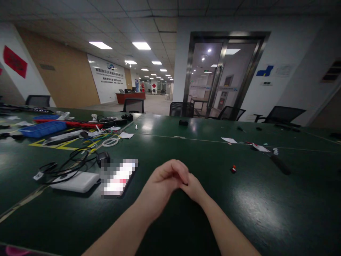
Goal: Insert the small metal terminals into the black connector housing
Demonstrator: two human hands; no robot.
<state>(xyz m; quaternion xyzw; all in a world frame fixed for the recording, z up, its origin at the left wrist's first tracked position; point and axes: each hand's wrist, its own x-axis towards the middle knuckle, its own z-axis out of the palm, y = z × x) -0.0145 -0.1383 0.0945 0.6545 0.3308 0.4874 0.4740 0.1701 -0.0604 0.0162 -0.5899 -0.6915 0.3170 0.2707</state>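
Head view: green tabletop (207, 153), at least five black chairs (182, 109) beyond its far edge
Blue trays (45, 133): two, toward the tabletop's far left corner; contents too unclear to name
Phone (120, 179): one, nearer the near edge than the far one, left of both hands; screen up, lit, pixelated; long axis slants away from the near edge, far end leaning right
Left hand (166, 177): curled, touching the right hand (194, 187); cannot tell if it grips
Right hand: fingers mostly hidden, closed or not I cannot tell
White case (76, 183): one, left of the phone, black cable (62, 171) partly over it
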